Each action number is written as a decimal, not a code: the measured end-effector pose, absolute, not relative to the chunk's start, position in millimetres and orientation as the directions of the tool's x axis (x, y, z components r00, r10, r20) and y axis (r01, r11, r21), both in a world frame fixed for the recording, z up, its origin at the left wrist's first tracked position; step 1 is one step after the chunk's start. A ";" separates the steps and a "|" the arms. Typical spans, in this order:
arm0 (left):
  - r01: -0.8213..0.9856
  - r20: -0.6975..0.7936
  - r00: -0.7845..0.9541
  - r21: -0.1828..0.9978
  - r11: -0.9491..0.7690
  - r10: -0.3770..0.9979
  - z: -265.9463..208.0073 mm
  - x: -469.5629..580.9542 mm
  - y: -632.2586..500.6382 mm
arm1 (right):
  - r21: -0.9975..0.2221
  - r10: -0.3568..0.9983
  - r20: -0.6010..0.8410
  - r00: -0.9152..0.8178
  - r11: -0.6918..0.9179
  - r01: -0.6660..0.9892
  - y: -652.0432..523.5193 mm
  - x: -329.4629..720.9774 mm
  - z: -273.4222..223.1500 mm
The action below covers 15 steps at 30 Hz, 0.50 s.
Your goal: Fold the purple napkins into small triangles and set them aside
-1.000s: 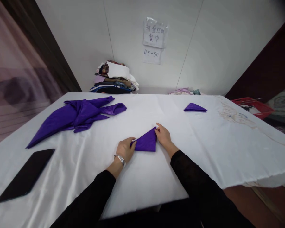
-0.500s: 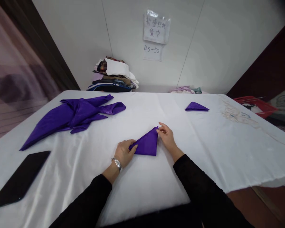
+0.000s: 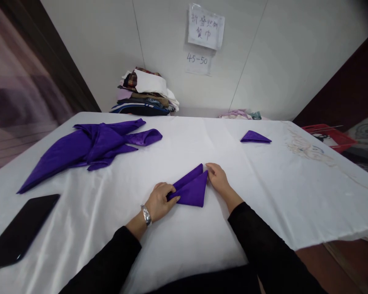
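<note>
A purple cloth napkin [image 3: 192, 192], folded into a small triangle, is between my hands near the middle of the table. My left hand [image 3: 161, 200] pinches its left corner between thumb and fingers. At the upper right tip, my right hand [image 3: 217, 178] has its fingers closed on the napkin's edge. The two layers stand apart there, leaving a narrow gap along the top. Farther back on the right lies another purple napkin [image 3: 256, 137], folded into a flat triangle. A loose heap of purple napkins [image 3: 88, 147] lies at the left.
A white tablecloth [image 3: 221, 241] covers the table. A black tablet-like slab [image 3: 21, 230] lies at the front left. Stacked clothes [image 3: 147, 94] stand by the wall under taped paper signs [image 3: 205, 26]. A red basket [image 3: 340, 141] sits beyond the right edge.
The napkin's layers have spread apart at the upper right tip, where they lay nearly together. My right hand has shifted slightly right and down; the left keeps hold of its corner.
</note>
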State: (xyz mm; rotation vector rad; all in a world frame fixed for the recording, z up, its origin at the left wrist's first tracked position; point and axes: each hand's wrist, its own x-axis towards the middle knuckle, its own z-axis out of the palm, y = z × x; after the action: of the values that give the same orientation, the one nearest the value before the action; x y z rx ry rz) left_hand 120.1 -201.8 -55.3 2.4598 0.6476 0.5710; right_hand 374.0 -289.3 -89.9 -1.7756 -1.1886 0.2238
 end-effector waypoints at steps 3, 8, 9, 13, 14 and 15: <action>0.283 0.257 0.815 0.605 -0.744 0.519 -55.6 119.6 -201.3 | -0.663 0.818 0.377 0.434 -0.089 0.743 -282.9 380.5 -100.1; 0.229 0.264 0.832 0.639 -0.735 0.489 -55.9 119.2 -200.0 | -0.645 0.792 0.422 0.440 -0.079 0.760 -280.8 380.6 -109.8; 0.212 0.275 0.834 0.641 -0.738 0.479 -55.7 119.2 -199.8 | -0.648 0.788 0.429 0.441 -0.072 0.758 -280.7 380.5 -110.8; 0.172 0.297 0.838 0.651 -0.740 0.457 -54.3 119.2 -199.3 | -0.653 0.803 0.417 0.426 -0.061 0.755 -279.0 380.4 -112.4; 0.168 0.298 0.839 0.654 -0.738 0.455 -54.1 119.3 -199.2 | -0.651 0.809 0.410 0.420 -0.063 0.757 -278.4 380.1 -111.8; 0.166 0.298 0.840 0.657 -0.736 0.454 -54.0 119.4 -199.1 | -0.646 0.816 0.403 0.415 -0.068 0.760 -277.7 379.6 -110.9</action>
State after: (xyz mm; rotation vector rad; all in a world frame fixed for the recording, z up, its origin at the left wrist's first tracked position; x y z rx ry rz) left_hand 119.4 -199.1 -54.0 2.3754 0.4505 0.5922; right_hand 379.6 -277.7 -110.9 -1.8311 -1.3546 0.0838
